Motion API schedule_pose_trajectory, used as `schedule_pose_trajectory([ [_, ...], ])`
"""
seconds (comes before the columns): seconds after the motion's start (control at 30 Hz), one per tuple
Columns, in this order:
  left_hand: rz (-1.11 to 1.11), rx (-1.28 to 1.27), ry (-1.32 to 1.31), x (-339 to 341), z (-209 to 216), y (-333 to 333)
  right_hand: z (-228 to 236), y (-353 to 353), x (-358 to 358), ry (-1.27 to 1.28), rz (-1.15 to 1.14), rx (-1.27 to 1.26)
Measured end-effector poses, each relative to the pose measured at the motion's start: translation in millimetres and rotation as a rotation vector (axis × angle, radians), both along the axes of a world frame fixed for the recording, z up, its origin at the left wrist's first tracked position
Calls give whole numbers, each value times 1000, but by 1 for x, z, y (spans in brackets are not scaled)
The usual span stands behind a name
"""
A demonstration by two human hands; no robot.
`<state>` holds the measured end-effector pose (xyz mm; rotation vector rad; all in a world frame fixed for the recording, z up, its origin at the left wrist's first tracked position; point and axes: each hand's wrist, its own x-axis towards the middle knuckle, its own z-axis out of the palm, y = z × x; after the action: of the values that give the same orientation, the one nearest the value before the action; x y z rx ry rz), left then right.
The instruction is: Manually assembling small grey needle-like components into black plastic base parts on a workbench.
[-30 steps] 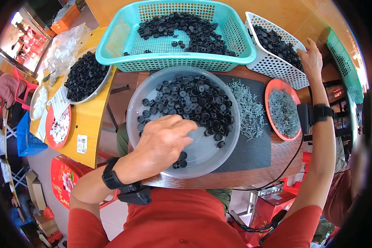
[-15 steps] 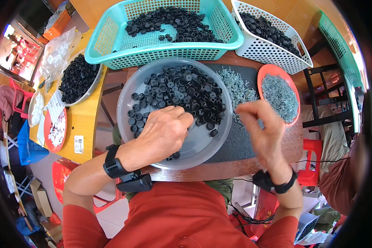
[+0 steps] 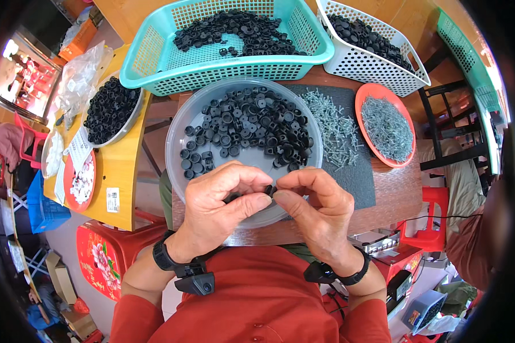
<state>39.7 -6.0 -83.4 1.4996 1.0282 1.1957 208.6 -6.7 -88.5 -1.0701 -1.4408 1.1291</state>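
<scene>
My left hand [image 3: 220,197] pinches a small black plastic cap [image 3: 268,189] between thumb and fingertips, over the near edge of a clear round tub [image 3: 170,146]. Against it, my right hand [image 3: 321,207] is closed in a pinch, its fingertips meeting the left ones. Whatever sits between the right fingertips is too small to make out. Inside the tub lie many round black caps [image 3: 246,123], heaped toward its far side. Beside the tub, loose silver screws [image 3: 333,128] are spread on a dark mat [image 3: 357,191].
A red plate [image 3: 409,153] of screws stands to the right. Behind the tub are a turquoise basket [image 3: 229,73] and a white basket [image 3: 377,82], both holding black parts. On the yellow table [image 3: 106,177] at left, a bowl of black parts [image 3: 111,111] stands near a red plate [image 3: 90,191].
My right hand has come left from beside the screws to meet the left hand. My left hand has moved slightly nearer me, now showing the black cap in its fingertips.
</scene>
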Motion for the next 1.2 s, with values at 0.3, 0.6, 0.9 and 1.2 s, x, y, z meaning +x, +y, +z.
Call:
schedule_pose_trajectory([
  [0.3, -55, -239, -390, 1, -12, -4, 7, -5, -3, 60, -10, -81],
  [0.6, -58, -423, -531, 1, -7, -8, -6, -5, 53, -517, -325, 287],
  [0.9, 3, -360, -481, 0, -9, -7, -38, 4, 52, -753, -228, 449],
  [1.2, -25, -412, -504, -4, -11, -6, -39, 11, 56, -769, -159, 514],
])
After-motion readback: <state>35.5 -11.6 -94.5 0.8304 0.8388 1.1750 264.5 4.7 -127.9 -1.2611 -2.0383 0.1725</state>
